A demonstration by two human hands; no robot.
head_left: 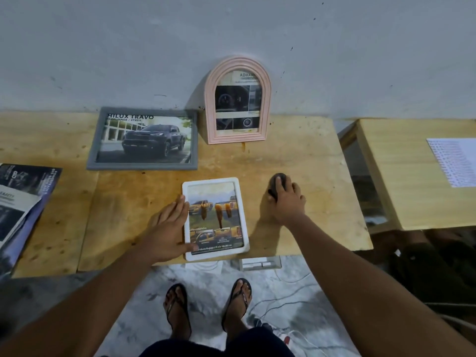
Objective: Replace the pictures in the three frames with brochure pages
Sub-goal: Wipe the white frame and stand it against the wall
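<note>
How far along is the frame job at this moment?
Looks done: the grey frame and pink arched frame both show brochure pages. In hand: the white frame, also holding a page, lies flat with the left hand resting on its edge; the right hand grips a dark round object. Left: probably only placing it.

Three frames: one grey frame (144,166), one pink frame (210,99) and one white frame (210,181), each holding one printed page. One brochure (20,202), its loose pages too overlapped to count. One dark round object (277,184). One printed sheet (453,161). Two hands: left hand (167,228), right hand (288,202). Two counters: main counter (309,155), side counter (399,176). Two sandals (177,305).
</note>
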